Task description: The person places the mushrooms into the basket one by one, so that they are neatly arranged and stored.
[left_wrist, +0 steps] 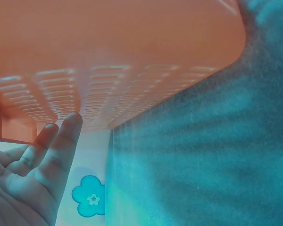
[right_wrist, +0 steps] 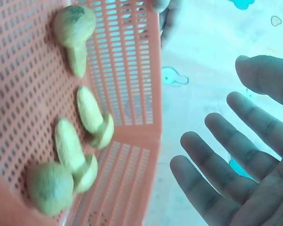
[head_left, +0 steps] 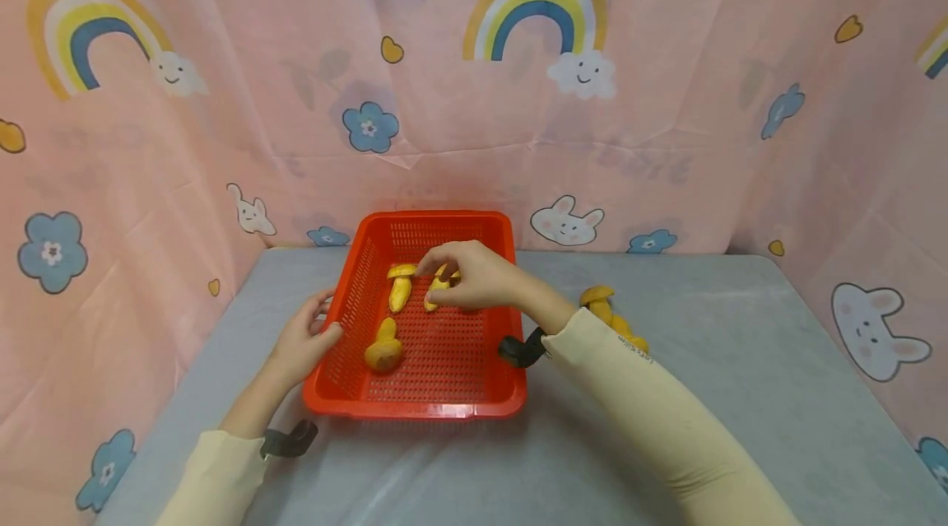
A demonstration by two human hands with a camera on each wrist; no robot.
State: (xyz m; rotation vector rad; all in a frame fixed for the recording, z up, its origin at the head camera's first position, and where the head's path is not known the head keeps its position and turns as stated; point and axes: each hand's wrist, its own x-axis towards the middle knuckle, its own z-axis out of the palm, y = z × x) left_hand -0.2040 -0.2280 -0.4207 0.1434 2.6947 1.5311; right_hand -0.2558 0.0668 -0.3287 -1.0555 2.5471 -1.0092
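My left hand (head_left: 299,341) is at the left side of a red plastic basket (head_left: 415,409), thumb over the rim. In the left wrist view its fingers (left_wrist: 61,150) lie against the outer slotted wall. Above the basket my right hand (head_left: 477,275) hovers with fingers spread and nothing held, as the right wrist view shows. Yellow mushrooms lie inside: one upright at the back (head_left: 401,287), one beside it (head_left: 437,293) partly covered by my right hand, one cap-forward near the front (head_left: 383,345). The right wrist view reveals another round-capped mushroom (right_wrist: 50,188), hidden by my hand in the head view.
More yellow mushrooms (head_left: 598,302) lie on the grey table (head_left: 741,345) right of the basket, partly behind my right sleeve (head_left: 637,394). A pink patterned curtain (head_left: 444,172) hangs behind the table and along both sides.
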